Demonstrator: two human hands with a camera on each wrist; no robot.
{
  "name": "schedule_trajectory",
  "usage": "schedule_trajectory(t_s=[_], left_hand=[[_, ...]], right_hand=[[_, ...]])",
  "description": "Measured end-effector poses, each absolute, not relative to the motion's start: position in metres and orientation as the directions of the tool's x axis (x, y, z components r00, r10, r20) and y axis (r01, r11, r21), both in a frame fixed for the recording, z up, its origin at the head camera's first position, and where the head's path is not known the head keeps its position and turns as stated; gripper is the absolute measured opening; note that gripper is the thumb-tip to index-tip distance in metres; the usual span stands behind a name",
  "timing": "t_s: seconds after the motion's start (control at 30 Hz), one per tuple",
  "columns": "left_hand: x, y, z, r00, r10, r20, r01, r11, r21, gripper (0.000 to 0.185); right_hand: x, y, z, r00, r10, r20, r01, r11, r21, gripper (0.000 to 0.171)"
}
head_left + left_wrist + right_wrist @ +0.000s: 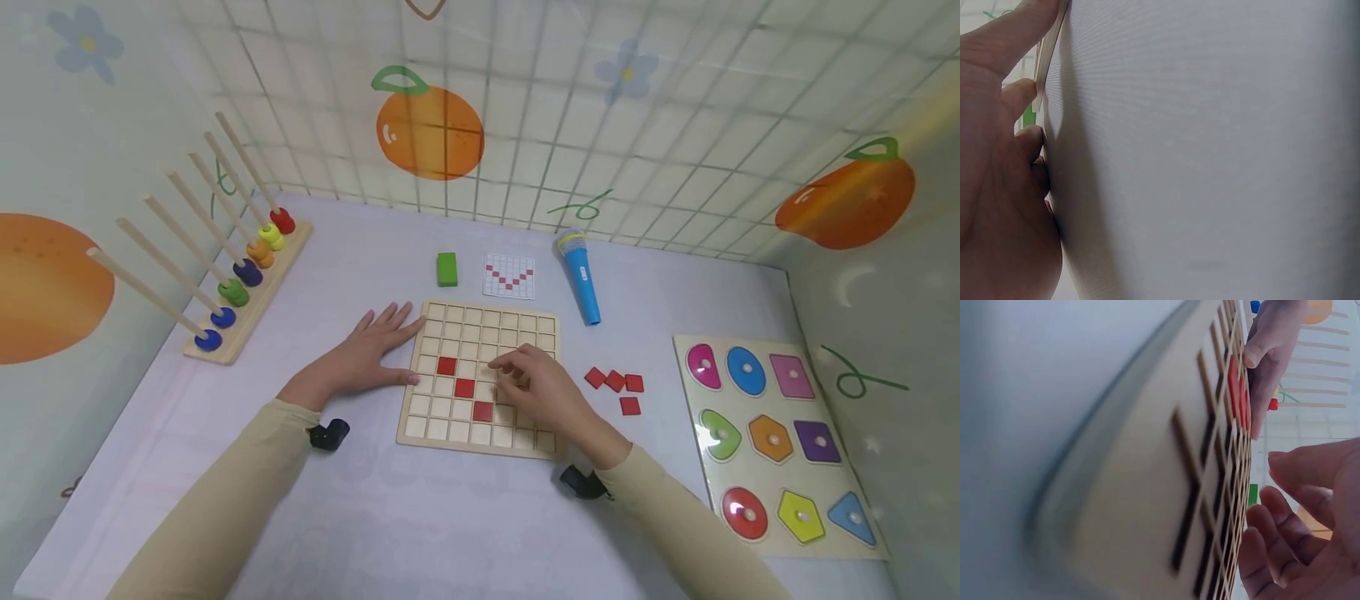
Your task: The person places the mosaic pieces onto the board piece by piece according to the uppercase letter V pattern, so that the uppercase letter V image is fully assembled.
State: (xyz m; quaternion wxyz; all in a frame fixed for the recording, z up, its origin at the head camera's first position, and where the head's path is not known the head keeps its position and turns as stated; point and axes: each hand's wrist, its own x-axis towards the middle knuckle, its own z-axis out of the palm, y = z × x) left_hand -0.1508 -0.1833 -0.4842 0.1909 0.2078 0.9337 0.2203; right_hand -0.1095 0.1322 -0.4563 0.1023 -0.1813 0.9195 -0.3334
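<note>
Red tiles [464, 387] dot the pale wooden grid board [480, 323] (diagonally).

Your head camera looks forward and down over the whole bench [420, 517]. Each wrist camera sits very close, low along the surface: the left behind your fingers [1019, 97], the right facing the grid board [1166, 487]. All three share that board's edge.
</note>
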Motion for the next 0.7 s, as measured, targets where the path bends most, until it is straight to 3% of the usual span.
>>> schedule_trajectory(t_s=[0.7], left_hand=[[-0.151, -0.182, -0.484, -0.841, 0.468, -0.271, 0.303, 0.823, 0.48, 0.101]], right_hand=[[-0.092, 0.202, -0.455, -0.95, -0.307, -0.064, -0.203, 0.758, -0.62, 0.03]])
